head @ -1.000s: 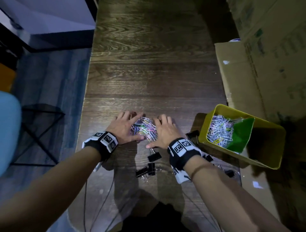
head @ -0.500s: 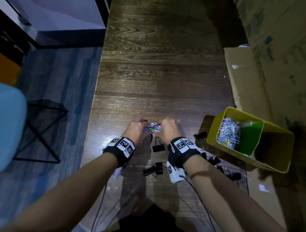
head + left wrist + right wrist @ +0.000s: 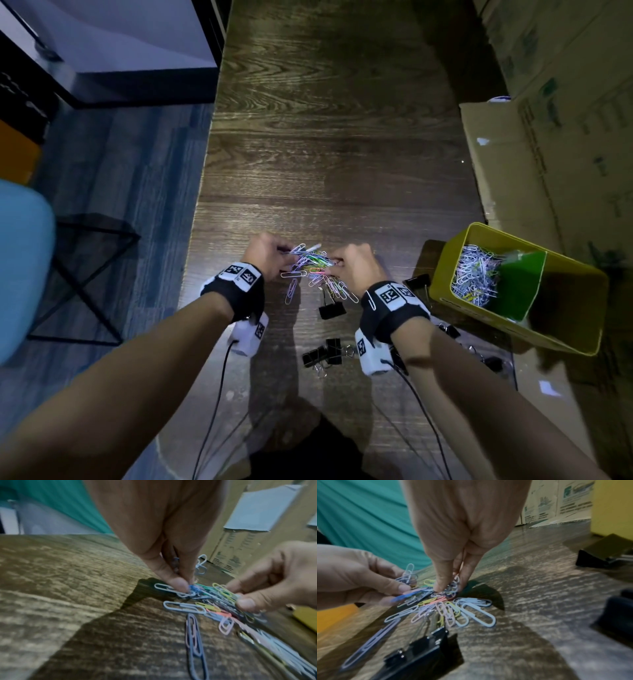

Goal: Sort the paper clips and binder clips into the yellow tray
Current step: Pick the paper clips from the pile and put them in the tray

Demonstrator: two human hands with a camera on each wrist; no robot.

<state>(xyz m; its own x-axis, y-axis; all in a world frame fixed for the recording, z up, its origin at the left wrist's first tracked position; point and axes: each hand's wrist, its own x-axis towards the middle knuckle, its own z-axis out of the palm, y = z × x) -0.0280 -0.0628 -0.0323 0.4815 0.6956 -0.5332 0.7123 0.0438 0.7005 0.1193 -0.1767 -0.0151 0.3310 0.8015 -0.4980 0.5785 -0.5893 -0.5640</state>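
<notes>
Both hands meet over a tangle of coloured paper clips (image 3: 310, 270) near the front edge of the desk (image 3: 325, 137). The left hand (image 3: 265, 255) has thumb and fingers curled, pinching one side of the clump; the right hand (image 3: 356, 267) pinches the opposite side in the same way. Part of the clump is lifted between the fingertips, while loose clips trail from it onto the wood. A black binder clip (image 3: 331, 310) lies just nearer the front edge than the clump, touching the trailing clips. A pair of binder clips (image 3: 325, 353) sits closer still to the front edge, and another binder clip (image 3: 418, 282) lies beside the yellow tray (image 3: 445, 270). The tray stands toward the right edge of the desk, tilted, its left compartment filled with paper clips and closed by a green divider (image 3: 520, 287). Cardboard boxes (image 3: 565, 137) line the right edge.
</notes>
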